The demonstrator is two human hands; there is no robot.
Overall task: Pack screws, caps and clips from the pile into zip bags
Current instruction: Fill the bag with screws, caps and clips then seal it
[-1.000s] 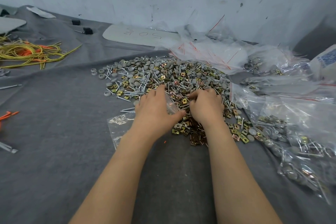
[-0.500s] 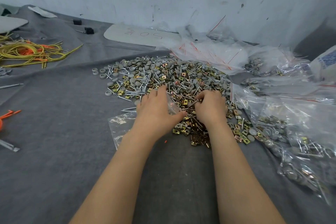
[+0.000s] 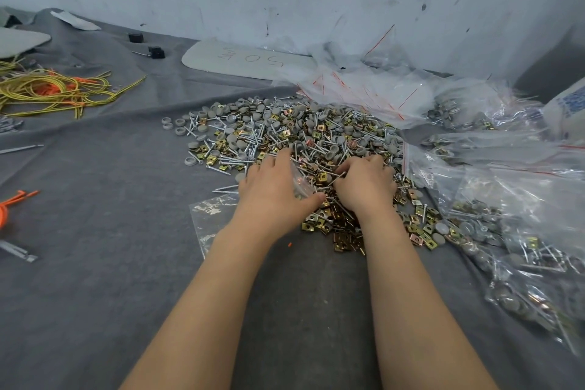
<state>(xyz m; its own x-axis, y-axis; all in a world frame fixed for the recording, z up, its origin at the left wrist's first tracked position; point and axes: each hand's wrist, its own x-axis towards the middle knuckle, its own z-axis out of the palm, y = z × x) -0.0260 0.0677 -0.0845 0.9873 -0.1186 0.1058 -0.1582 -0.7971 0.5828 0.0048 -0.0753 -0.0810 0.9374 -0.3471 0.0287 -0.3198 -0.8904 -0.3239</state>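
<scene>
A wide pile [image 3: 285, 133] of silver screws, grey round caps and gold square clips covers the grey cloth in the middle. My left hand [image 3: 272, 193] rests at the pile's near edge and holds a small clear zip bag [image 3: 300, 184] between thumb and fingers. My right hand [image 3: 364, 184] is beside it, fingers curled around screws [image 3: 335, 179] whose tips point toward the bag's mouth. Another clear zip bag [image 3: 209, 218] lies flat on the cloth under my left wrist.
Filled zip bags [image 3: 512, 237] are heaped along the right side. Loose bags with red strips [image 3: 364, 89] lie behind the pile. Yellow and orange wires [image 3: 53, 92] sit at far left, a grey board [image 3: 250, 62] by the wall, two black blocks [image 3: 155, 52] nearby.
My right hand has picked screws from the pile and brought them closer to the bag in my left hand. Both hands stay at the pile's near edge.
</scene>
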